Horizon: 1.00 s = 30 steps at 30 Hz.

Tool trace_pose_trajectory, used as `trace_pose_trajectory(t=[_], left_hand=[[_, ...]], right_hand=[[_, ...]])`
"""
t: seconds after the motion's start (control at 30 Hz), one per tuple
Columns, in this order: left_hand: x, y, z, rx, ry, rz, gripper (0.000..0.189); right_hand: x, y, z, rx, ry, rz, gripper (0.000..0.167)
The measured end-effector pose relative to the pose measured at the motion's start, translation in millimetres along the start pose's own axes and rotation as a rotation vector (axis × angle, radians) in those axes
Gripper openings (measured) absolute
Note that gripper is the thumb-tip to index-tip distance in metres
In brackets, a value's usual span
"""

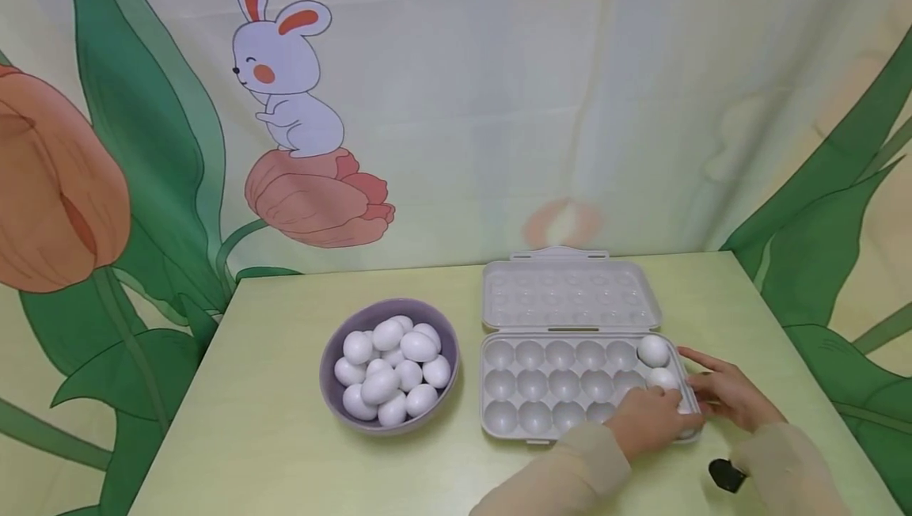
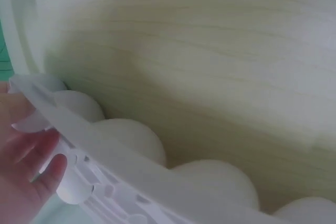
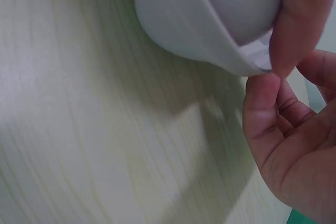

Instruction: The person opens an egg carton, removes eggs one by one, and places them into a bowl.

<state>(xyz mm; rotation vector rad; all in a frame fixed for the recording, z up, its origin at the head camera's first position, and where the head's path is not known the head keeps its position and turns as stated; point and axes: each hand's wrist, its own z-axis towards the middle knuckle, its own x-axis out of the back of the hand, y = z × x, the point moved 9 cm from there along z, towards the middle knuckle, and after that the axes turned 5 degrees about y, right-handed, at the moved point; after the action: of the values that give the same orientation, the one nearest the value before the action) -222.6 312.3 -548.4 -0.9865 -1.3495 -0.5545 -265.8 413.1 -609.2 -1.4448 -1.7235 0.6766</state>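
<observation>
An opened white egg carton point(image 1: 563, 438) lies on the table, its lid point(image 1: 570, 298) folded back. White eggs point(image 1: 653, 351) fill its far right column. My left hand point(image 1: 644, 421) reaches across the carton, with its curled fingers at the near egg of that column, mostly hidden under them. At the right end, my right hand point(image 1: 737, 397) holds the carton's edge, index finger stretched out. Fingertips of both hands meet by the rim point(image 3: 247, 66) in the right wrist view, beside an egg point(image 3: 241, 3). In the left wrist view, fingers point(image 2: 31, 148) touch an egg at the rim.
A purple bowl point(image 1: 335, 405) heaped with white eggs point(image 1: 381, 381) stands left of the carton. Behind the pale table point(image 1: 271, 421) hangs a printed curtain point(image 1: 456, 104). A small black device point(image 1: 727, 475) sits at the right wrist.
</observation>
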Motion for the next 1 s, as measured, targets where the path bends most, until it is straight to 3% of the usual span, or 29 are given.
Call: trace_pose_trajectory(t=[0.2, 0.4, 0.57, 0.73, 1.0], left_hand=[[1.9, 1.2, -1.4, 0.021, 0.031, 0.039, 0.031], [-0.8, -4.0, -5.3, 0.025, 0.014, -0.050, 0.036], [-0.2, -11.1, -5.6, 0.030, 0.007, -0.163, 0.039], [10.8, -26.4, -9.9, 0.058, 0.012, -0.283, 0.038], [25.3, -66.8, -17.1, 0.111, 0.042, -0.668, 0.038]], right_hand=[[-3.1, -2.6, -0.6, 0.000, 0.013, -0.021, 0.064], [-2.7, -3.0, -0.9, -0.002, 0.019, -0.026, 0.063], [-1.6, -3.0, 0.0, 0.000, 0.017, -0.018, 0.062], [-1.1, -1.9, 1.4, -0.003, 0.013, -0.025, 0.062], [0.1, -1.8, 0.5, -0.004, 0.022, -0.034, 0.065]])
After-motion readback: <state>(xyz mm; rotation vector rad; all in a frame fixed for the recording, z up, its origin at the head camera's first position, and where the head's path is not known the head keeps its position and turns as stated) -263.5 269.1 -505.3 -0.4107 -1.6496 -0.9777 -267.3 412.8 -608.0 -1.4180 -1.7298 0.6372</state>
